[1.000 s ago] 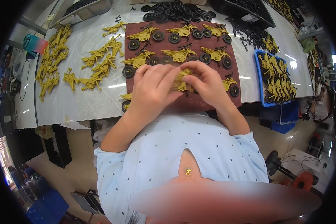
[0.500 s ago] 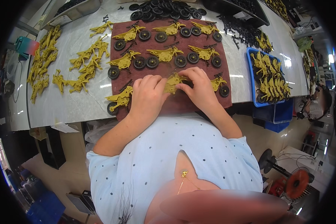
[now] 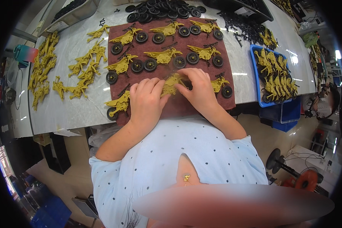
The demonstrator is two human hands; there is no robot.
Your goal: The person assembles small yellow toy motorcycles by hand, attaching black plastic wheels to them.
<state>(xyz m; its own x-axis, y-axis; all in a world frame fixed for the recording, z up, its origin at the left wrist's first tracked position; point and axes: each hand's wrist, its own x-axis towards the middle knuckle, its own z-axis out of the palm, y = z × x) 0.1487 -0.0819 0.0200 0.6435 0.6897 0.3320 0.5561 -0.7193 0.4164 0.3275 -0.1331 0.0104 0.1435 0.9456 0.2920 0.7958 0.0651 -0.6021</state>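
Observation:
Both hands hold a yellow plastic toy motorcycle body (image 3: 172, 84) above the cloth near its front edge. My left hand (image 3: 147, 99) is closed on the body's left side, its fingers bent over it. On the other side my right hand (image 3: 198, 86) grips it with thumb and index finger curled around the edge. The palms hide part of the body. Beside my left hand lies a yellow toy motorcycle (image 3: 119, 103), partly covered by that hand. Just past my right hand is another toy motorcycle (image 3: 219, 84) with a black wheel.
Rows of toy motorcycles (image 3: 162, 56) lie on a dark red cloth (image 3: 138, 46). Loose yellow bodies (image 3: 88, 72) spread over the table's left. Black wheels (image 3: 155, 11) are heaped at the back. A blue tray (image 3: 254, 68) of assembled pieces stands right, near small black parts (image 3: 235, 24).
The whole view has shifted slightly. Both hands still hold the yellow body, which shows more between them; the right hand's fingers have moved a little around it.

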